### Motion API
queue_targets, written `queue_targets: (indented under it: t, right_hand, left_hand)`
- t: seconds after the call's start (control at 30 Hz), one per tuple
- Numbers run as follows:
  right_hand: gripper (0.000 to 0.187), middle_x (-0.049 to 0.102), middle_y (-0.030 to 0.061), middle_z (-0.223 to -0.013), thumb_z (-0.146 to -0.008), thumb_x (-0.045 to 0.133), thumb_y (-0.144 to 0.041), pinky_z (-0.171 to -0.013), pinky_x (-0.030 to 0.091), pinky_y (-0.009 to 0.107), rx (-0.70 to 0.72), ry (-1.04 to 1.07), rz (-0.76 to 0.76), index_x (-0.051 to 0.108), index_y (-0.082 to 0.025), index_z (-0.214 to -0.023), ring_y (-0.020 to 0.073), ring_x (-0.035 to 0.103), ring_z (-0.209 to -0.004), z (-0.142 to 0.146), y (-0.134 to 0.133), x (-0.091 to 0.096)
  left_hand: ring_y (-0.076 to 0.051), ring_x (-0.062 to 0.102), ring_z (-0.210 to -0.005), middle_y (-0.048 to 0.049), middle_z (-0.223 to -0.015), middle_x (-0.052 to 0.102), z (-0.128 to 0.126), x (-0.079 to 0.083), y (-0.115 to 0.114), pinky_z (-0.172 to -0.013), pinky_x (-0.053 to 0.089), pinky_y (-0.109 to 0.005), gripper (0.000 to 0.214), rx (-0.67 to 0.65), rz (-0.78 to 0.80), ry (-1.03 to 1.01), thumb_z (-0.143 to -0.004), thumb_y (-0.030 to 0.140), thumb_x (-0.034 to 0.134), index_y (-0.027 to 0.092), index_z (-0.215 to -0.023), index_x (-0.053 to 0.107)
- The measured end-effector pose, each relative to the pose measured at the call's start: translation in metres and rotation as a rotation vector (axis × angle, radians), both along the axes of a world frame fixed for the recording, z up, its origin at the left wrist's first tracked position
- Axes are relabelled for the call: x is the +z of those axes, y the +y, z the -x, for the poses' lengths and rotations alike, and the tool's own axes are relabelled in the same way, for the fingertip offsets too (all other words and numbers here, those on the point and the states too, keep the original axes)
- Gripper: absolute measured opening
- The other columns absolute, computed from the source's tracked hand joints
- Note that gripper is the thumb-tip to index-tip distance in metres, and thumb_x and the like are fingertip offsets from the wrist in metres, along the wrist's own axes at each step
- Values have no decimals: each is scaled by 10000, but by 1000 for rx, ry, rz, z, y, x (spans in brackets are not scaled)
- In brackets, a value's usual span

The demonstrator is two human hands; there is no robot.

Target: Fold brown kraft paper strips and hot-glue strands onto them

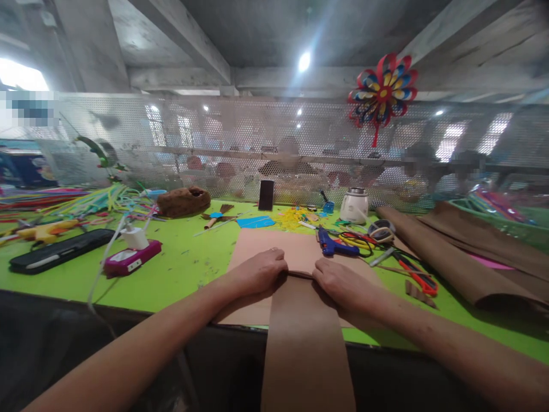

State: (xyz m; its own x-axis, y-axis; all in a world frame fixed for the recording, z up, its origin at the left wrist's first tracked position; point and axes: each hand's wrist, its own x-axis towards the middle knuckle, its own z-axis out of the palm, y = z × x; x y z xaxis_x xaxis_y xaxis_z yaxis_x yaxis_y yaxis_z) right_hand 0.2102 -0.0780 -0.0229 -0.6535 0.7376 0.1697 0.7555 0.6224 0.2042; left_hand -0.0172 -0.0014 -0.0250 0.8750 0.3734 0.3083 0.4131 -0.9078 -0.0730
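Observation:
A long brown sheet (306, 343), perhaps paper or thin foam, runs from the tabletop down over its front edge. Its far end is folded or rolled into a narrow strip. My left hand (269, 268) is closed on the left end of that strip, the fingers curled and partly hidden. At the strip's right end, my right hand (332, 277) pinches it with thumb and fingers. Beneath both hands lies a pale tan board (253, 246). Just beyond my right hand rests a blue glue gun (334, 245).
To the right lie a red-black utility knife (418, 274), cables and a large brown roll (446, 257). A purple power strip (132, 257) and a black case (60, 250) are at left. Farther back stand a phone (266, 195) and a white pot (355, 206), before a perforated screen (240, 131).

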Motion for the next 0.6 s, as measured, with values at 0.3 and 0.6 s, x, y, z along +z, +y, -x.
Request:
queue_targets:
  t: [0.3, 0.6]
  right_hand:
    - [124, 545, 94, -822, -817, 441, -103, -665, 358, 286, -25, 139, -64, 563, -127, -818, 177, 475, -731, 1, 1, -9]
    - [121, 550, 100, -816, -830, 446, -132, -657, 347, 299, -29, 115, -86, 566, -122, -813, 185, 477, -734, 2, 0, -6]
  left_hand:
    - [-146, 481, -739, -40, -782, 522, -8, -1, 10, -645, 356, -242, 191, 86, -48, 11, -876, 286, 454, 177, -842, 607]
    - [-153, 454, -739, -49, -792, 510, -9, -2, 7, -664, 354, -264, 226, 42, -92, 47, -894, 275, 421, 154, -760, 557]
